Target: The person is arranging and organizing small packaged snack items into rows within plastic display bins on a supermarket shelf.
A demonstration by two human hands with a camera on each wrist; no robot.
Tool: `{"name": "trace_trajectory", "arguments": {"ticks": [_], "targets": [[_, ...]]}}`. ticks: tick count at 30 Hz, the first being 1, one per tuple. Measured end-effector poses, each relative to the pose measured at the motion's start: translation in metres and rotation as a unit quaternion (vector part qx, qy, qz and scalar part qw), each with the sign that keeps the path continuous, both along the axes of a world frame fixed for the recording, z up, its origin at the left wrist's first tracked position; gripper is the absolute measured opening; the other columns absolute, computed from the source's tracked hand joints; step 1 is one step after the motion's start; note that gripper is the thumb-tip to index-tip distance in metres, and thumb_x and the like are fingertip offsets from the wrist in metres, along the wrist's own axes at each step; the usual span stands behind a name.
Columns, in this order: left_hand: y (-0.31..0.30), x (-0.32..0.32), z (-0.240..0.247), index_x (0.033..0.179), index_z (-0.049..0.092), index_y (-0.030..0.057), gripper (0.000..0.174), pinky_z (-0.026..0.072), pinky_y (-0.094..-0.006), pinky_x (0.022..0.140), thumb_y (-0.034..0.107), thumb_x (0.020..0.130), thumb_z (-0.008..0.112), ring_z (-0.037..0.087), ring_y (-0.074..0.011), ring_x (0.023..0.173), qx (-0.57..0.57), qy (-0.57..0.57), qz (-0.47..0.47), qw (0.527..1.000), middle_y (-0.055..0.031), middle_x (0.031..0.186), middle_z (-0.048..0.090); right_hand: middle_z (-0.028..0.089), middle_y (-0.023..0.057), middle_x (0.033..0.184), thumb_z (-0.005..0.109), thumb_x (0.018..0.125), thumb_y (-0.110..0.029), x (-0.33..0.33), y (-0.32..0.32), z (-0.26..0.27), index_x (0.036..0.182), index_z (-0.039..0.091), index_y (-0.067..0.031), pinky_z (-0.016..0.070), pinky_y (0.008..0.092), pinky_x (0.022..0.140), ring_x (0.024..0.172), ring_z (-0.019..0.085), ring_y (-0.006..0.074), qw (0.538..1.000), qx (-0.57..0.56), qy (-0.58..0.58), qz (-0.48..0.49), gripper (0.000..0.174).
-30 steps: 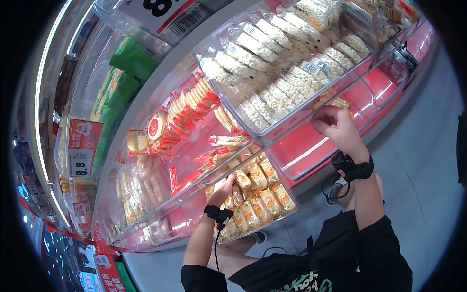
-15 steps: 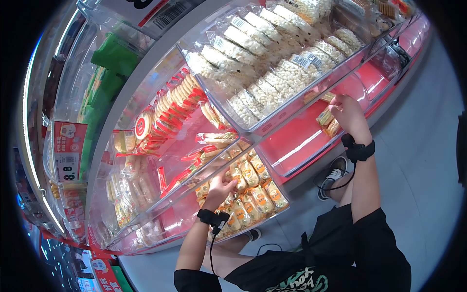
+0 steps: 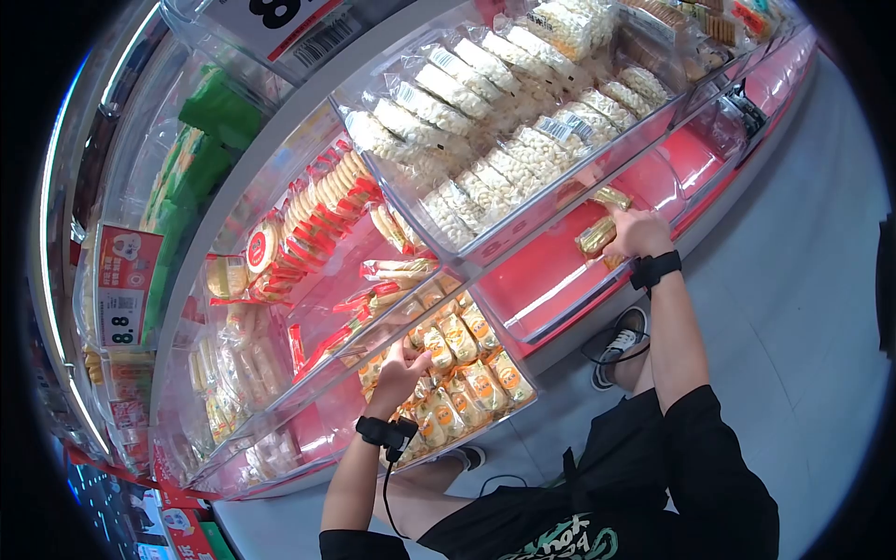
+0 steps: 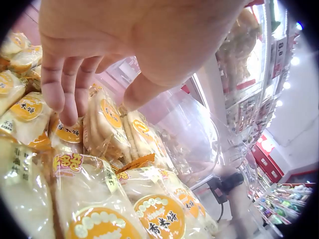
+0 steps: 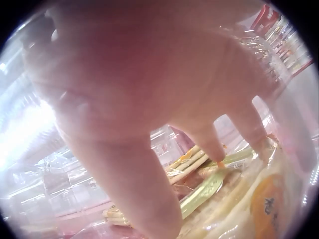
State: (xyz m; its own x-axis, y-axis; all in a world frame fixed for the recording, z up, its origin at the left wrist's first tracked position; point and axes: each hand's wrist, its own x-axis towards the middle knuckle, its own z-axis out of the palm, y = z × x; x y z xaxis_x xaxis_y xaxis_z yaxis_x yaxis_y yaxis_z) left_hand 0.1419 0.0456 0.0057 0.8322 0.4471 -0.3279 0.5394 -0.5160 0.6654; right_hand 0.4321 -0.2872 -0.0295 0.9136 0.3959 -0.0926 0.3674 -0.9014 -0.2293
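My left hand (image 3: 397, 378) is over a clear bin of rice cracker packs (image 3: 485, 381) with orange labels. In the left wrist view its fingers (image 4: 75, 87) point down among the packs (image 4: 159, 214), thumb apart from them. My right hand (image 3: 642, 233) reaches into the red-floored bin at several gold-wrapped packs (image 3: 595, 237). Seen from the right wrist, the thumb (image 5: 149, 194) and fingers (image 5: 249, 127) are spread and extend down over the packs, with fingertips right at a pack with an orange label (image 5: 269, 204).
Puffed rice cakes (image 3: 495, 182) fill a clear bin above the right hand's bin. Red-wrapped round crackers (image 3: 308, 224) stand in the bin to the left. Clear bin walls edge the compartments, and the grey floor (image 3: 775, 327) lies to the right.
My right hand has lowered onto the gold-wrapped packs, which now lie close at its fingers. My left hand has stayed over the rice cracker packs, its fingers shifting slightly. The view has drifted.
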Motion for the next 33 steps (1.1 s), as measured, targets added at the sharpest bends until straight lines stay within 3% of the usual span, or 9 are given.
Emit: {"name": "trace_trajectory", "arguments": {"ticks": [8, 11, 16, 20, 24, 25, 28, 29, 33], "targets": [[-0.001, -0.008, 0.015, 0.113, 0.050, -0.0054, 0.041, 0.0494, -0.0300, 0.071, 0.023, 0.086, 0.061, 0.062, -0.0169, 0.081, 0.012, -0.027, 0.002, 1.000, -0.0132, 0.089, 0.063, 0.067, 0.0114, 0.097, 0.082, 0.055, -0.028, -0.008, -0.005, 0.022, 0.095, 0.063, -0.0098, 0.0487, 0.0379, 0.081, 0.096, 0.063, 0.0270, 0.985, 0.137, 0.062, 0.078, 0.047], [-0.002, -0.014, 0.012, 0.114, 0.052, -0.0024, 0.037, 0.0486, -0.0299, 0.072, 0.021, 0.086, 0.060, 0.062, -0.0165, 0.083, 0.018, -0.103, -0.023, 0.994, -0.0104, 0.090, 0.063, 0.066, 0.0128, 0.095, 0.081, 0.058, -0.019, -0.009, -0.004, 0.025, 0.089, 0.064, -0.0066, 0.0488, 0.0377, 0.081, 0.094, 0.062, 0.0286, 0.968, 0.216, 0.075, 0.108, 0.038], [-0.038, -0.014, 0.045, 0.107, 0.060, 0.0017, 0.024, 0.0467, -0.0275, 0.069, 0.016, 0.088, 0.058, 0.060, -0.0142, 0.080, -0.013, -0.108, -0.066, 0.992, -0.0067, 0.089, 0.063, 0.064, 0.0136, 0.088, 0.077, 0.060, -0.013, -0.041, -0.005, 0.069, 0.086, 0.063, -0.0023, 0.0478, 0.0364, 0.076, 0.085, 0.062, 0.0302, 0.933, 0.337, 0.015, 0.126, 0.031], [-0.065, -0.017, 0.071, 0.102, 0.063, 0.0014, 0.020, 0.0453, -0.0265, 0.066, 0.015, 0.087, 0.060, 0.059, -0.0137, 0.077, 0.025, -0.120, -0.168, 0.978, -0.0073, 0.087, 0.063, 0.057, 0.0084, 0.091, 0.076, 0.063, -0.011, -0.072, -0.006, 0.110, 0.088, 0.062, -0.0022, 0.0465, 0.0333, 0.076, 0.085, 0.059, 0.0236, 0.864, 0.450, -0.016, 0.226, 0.030], [-0.082, -0.015, 0.083, 0.105, 0.062, -0.0010, 0.025, 0.0448, -0.0264, 0.067, 0.016, 0.086, 0.062, 0.058, -0.0149, 0.086, -0.006, -0.185, -0.207, 0.961, -0.0091, 0.096, 0.061, 0.053, 0.0041, 0.090, 0.081, 0.063, -0.010, -0.100, 0.020, 0.120, 0.093, 0.065, -0.0064, 0.0440, 0.0282, 0.072, 0.083, 0.054, 0.0156, 0.763, 0.545, 0.057, 0.345, 0.035], [-0.081, -0.015, 0.080, 0.114, 0.056, -0.0011, 0.035, 0.0451, -0.0269, 0.071, 0.017, 0.085, 0.063, 0.057, -0.0151, 0.092, -0.033, -0.183, -0.211, 0.959, -0.0105, 0.107, 0.059, 0.053, 0.0044, 0.093, 0.081, 0.065, -0.010, -0.108, 0.026, 0.122, 0.096, 0.065, -0.0070, 0.0449, 0.0286, 0.074, 0.086, 0.054, 0.0162, 0.758, 0.536, 0.061, 0.368, 0.035], [-0.090, -0.014, 0.080, 0.126, 0.047, 0.0000, 0.049, 0.0453, -0.0277, 0.076, 0.019, 0.084, 0.065, 0.055, -0.0164, 0.097, -0.134, -0.221, -0.184, 0.948, -0.0115, 0.117, 0.055, 0.053, 0.0049, 0.094, 0.081, 0.064, -0.012, -0.125, 0.050, 0.113, 0.096, 0.065, -0.0068, 0.0458, 0.0297, 0.077, 0.089, 0.055, 0.0176, 0.721, 0.545, 0.115, 0.413, 0.036], [-0.089, -0.015, 0.076, 0.133, 0.039, 0.0010, 0.063, 0.0450, -0.0284, 0.079, 0.021, 0.081, 0.069, 0.054, -0.0181, 0.101, -0.142, -0.227, -0.192, 0.944, -0.0119, 0.125, 0.051, 0.054, 0.0059, 0.094, 0.081, 0.065, -0.013, -0.130, 0.057, 0.112, 0.095, 0.065, -0.0063, 0.0469, 0.0304, 0.076, 0.088, 0.056, 0.0188, 0.722, 0.538, 0.110, 0.421, 0.034], [-0.102, -0.016, 0.084, 0.132, 0.038, 0.0009, 0.072, 0.0466, -0.0309, 0.079, 0.020, 0.074, 0.077, 0.057, -0.0204, 0.099, 0.024, -0.266, -0.215, 0.939, -0.0123, 0.123, 0.053, 0.056, 0.0064, 0.087, 0.079, 0.070, -0.020, -0.147, 0.079, 0.098, 0.092, 0.064, -0.0048, 0.0478, 0.0275, 0.065, 0.076, 0.059, 0.0172, 0.754, 0.522, 0.074, 0.393, 0.030]]}}
